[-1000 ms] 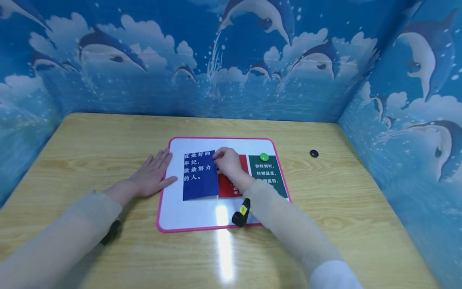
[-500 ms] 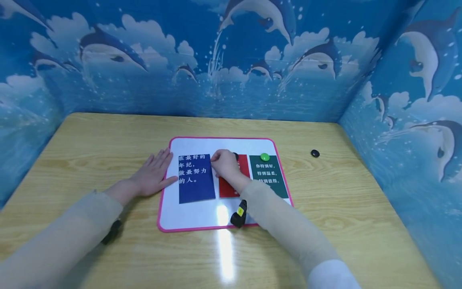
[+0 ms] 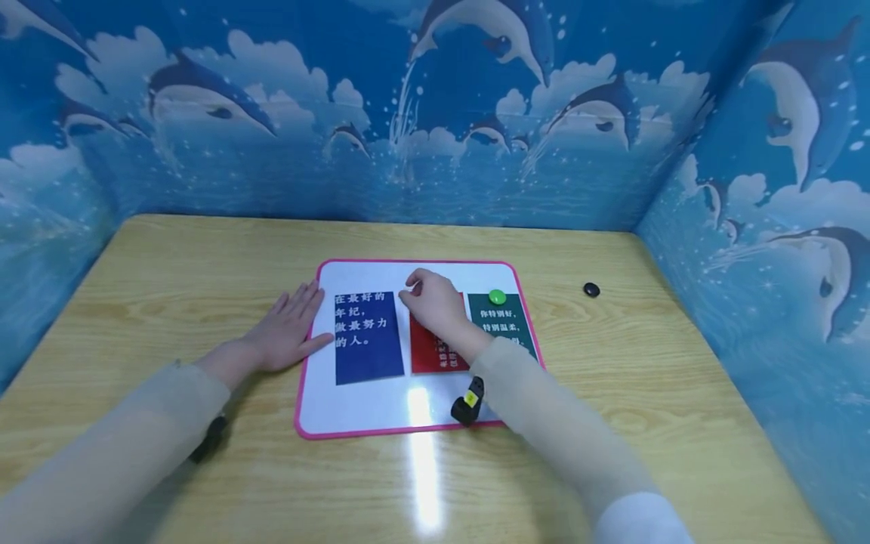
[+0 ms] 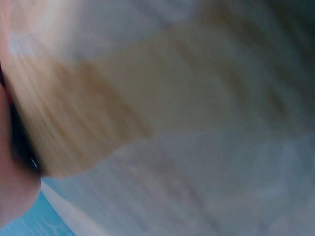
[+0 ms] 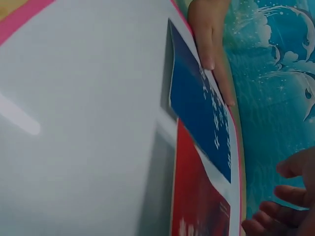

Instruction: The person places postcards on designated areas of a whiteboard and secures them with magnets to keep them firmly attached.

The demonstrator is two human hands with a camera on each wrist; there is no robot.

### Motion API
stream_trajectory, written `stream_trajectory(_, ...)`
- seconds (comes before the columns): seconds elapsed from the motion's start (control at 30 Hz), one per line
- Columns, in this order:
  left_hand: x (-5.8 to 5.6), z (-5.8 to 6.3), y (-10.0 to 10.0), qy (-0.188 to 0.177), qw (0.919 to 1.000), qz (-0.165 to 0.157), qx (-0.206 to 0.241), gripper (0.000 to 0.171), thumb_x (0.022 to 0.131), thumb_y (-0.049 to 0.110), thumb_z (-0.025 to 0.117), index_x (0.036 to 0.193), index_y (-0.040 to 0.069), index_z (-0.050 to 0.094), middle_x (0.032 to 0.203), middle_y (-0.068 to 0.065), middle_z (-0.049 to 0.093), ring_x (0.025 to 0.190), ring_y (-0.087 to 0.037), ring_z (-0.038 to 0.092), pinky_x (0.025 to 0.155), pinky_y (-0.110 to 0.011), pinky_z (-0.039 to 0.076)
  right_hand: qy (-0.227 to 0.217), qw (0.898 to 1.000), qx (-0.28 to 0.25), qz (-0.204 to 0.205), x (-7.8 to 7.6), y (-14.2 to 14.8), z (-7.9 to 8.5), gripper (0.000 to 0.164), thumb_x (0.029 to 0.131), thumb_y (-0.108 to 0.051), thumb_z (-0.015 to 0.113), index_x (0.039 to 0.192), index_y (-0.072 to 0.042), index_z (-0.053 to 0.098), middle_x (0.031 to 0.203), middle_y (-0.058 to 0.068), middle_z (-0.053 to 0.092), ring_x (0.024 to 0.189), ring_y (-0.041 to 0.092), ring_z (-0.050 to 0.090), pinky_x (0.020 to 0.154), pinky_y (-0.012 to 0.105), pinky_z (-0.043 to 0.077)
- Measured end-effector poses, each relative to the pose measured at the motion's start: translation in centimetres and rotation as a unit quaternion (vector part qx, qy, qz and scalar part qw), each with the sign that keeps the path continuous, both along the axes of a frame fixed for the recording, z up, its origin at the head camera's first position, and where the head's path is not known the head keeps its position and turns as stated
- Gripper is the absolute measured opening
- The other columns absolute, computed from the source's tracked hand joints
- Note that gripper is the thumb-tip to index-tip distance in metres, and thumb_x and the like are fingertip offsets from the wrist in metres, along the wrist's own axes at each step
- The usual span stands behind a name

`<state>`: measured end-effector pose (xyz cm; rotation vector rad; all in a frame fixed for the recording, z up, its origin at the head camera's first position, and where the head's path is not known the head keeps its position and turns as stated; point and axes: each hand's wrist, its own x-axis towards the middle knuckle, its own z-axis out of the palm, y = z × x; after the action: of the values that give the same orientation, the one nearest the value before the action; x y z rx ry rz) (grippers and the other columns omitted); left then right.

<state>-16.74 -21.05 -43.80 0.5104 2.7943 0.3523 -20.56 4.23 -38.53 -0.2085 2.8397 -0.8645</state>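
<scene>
A pink-edged whiteboard (image 3: 367, 412) lies on the table. My left hand (image 3: 288, 329) rests flat with spread fingers over its left edge. On the board sit a blue card (image 3: 367, 359) with white writing, a red card (image 3: 424, 353) in the middle and a green card (image 3: 525, 332) on the right, partly covered by my sleeve. A round green magnet (image 3: 498, 297) sits at the green card's top. My right hand (image 3: 438, 306) is over the upper red card, beside the blue card; in the right wrist view its fingers (image 5: 285, 196) are loosely bent and hold nothing.
A round black magnet (image 3: 592, 289) lies on the wooden table (image 3: 639, 347) right of the board. A dolphin-printed blue backdrop (image 3: 285, 174) rises behind the table and along its sides. A black strap device (image 3: 467, 402) hangs at my right wrist.
The blue card has shifted left and slightly toward me, away from the red card. My right hand has let go of it and moved a little up and to the right. My left hand stays put.
</scene>
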Motion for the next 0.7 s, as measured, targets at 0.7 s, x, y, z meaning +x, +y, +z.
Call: stream_trajectory(0.7, 0.1, 0.4, 0.0, -0.006, 1.0, -0.001, -0.006, 0.087, 0.095, 0.06, 0.028, 0.149, -0.001, -0.002, 0.156, -0.02, -0.009, 0.144, -0.039, -0.007, 0.115, -0.056, -0.004, 0.067, 0.98, 0.173, 0.067, 0.2, 2.1, -1.0, 0.082, 0.084, -0.051, 0.061, 0.149, -0.016, 0.025, 0.156, 0.009, 0.019, 0.144, 0.033, 0.013, 0.114, 0.06, 0.012)
